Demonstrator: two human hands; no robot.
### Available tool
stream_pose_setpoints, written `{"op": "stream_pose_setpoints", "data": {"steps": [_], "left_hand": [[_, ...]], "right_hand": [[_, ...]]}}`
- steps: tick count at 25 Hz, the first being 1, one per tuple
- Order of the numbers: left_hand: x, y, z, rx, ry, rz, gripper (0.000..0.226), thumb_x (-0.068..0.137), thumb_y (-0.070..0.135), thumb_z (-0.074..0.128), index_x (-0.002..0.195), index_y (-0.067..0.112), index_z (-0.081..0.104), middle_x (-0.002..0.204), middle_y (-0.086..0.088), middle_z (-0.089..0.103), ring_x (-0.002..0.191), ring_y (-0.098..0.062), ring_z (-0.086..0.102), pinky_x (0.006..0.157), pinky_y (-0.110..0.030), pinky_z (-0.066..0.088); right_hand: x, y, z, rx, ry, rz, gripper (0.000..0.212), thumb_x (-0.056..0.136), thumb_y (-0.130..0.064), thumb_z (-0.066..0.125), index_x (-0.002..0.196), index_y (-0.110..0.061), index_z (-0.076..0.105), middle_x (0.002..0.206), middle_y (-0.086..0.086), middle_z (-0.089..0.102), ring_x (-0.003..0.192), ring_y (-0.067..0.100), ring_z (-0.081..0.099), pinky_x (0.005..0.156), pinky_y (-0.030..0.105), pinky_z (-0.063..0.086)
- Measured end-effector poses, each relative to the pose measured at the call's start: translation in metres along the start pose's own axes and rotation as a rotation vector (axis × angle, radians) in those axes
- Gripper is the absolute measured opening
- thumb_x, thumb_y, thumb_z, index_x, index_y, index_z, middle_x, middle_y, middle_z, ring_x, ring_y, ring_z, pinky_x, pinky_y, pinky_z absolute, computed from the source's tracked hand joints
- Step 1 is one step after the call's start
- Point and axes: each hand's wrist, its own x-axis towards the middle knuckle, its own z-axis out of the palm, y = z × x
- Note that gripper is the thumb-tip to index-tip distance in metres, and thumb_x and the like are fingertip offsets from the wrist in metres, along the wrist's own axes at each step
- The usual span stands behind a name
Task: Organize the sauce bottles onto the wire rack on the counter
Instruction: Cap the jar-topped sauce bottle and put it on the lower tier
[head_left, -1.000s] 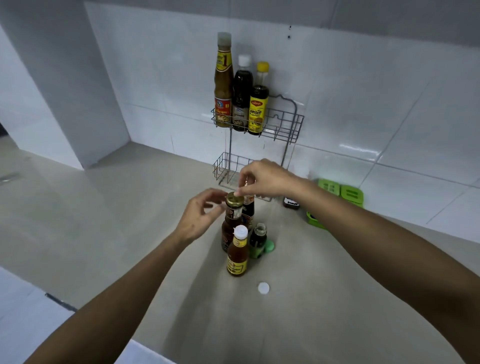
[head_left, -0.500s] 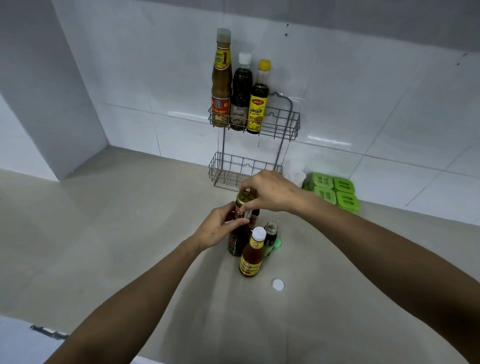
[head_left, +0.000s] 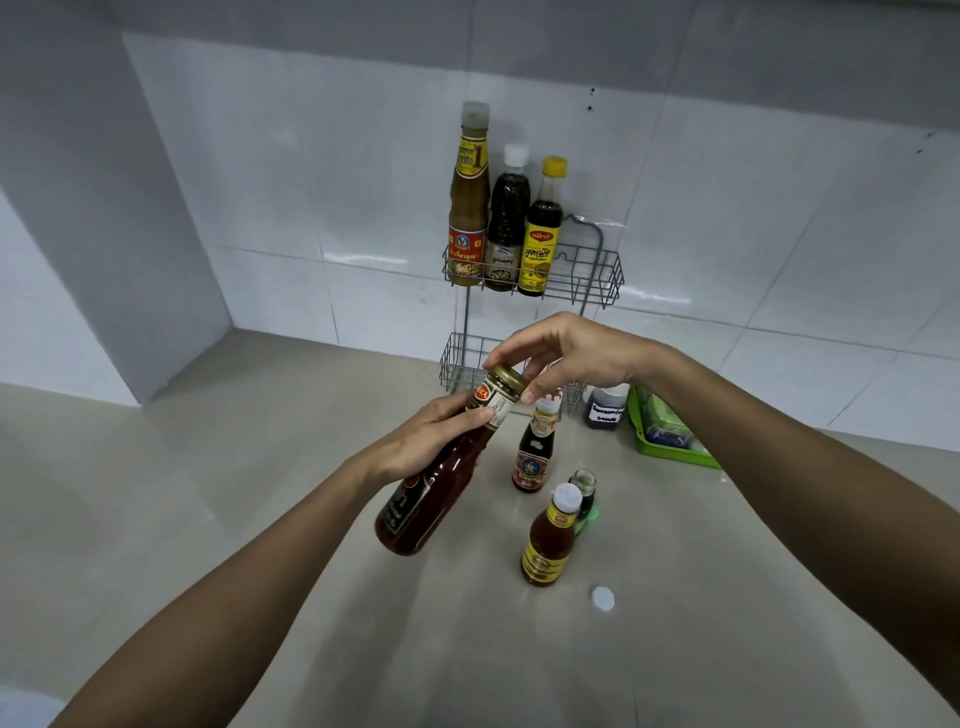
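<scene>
A two-tier wire rack (head_left: 597, 275) stands against the tiled wall; its top tier holds three sauce bottles (head_left: 501, 228). My left hand (head_left: 431, 441) grips the neck of a red sauce bottle (head_left: 426, 499), lifted off the counter and tilted. My right hand (head_left: 566, 353) pinches that bottle's gold cap (head_left: 506, 379). On the counter stand a dark bottle with a red label (head_left: 535, 447), a yellow-labelled bottle with a white cap (head_left: 553, 535) and a small open dark bottle (head_left: 583, 491) behind it. The rack's lower tier (head_left: 460, 358) is partly hidden by my right hand.
A loose white cap (head_left: 602, 597) lies on the counter near the front bottles. A small labelled jar (head_left: 605, 408) and a green tray (head_left: 665, 436) sit to the right of the rack. A wall corner closes the counter at far left.
The red sauce bottle has been lifted off the counter and tilted by my left hand. My right hand stays on its gold cap. The view has shifted slightly.
</scene>
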Motion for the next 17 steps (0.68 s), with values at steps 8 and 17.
{"op": "stream_pose_setpoints", "data": {"steps": [8,17], "left_hand": [[0.000,0.002,-0.009,0.010,-0.032,0.038,0.011,0.094,0.042,0.053,0.097,0.037,0.062,0.082,-0.004,0.059,0.074,-0.018,0.059,0.071,-0.037,0.048],[0.013,0.002,-0.016,-0.252,-0.171,0.008,0.030,0.091,0.042,0.055,0.098,0.013,0.055,0.083,-0.011,0.059,0.068,-0.024,0.059,0.065,-0.036,0.050]], "right_hand": [[0.009,-0.003,0.001,0.051,-0.012,0.033,0.049,0.077,0.000,0.075,0.124,-0.007,0.063,0.108,0.016,0.073,0.088,0.023,0.074,0.071,0.026,0.060],[0.008,-0.005,0.015,-0.142,0.161,-0.045,0.029,0.091,-0.038,0.061,0.107,-0.014,0.061,0.089,0.014,0.072,0.076,0.031,0.069,0.064,0.036,0.055]]}}
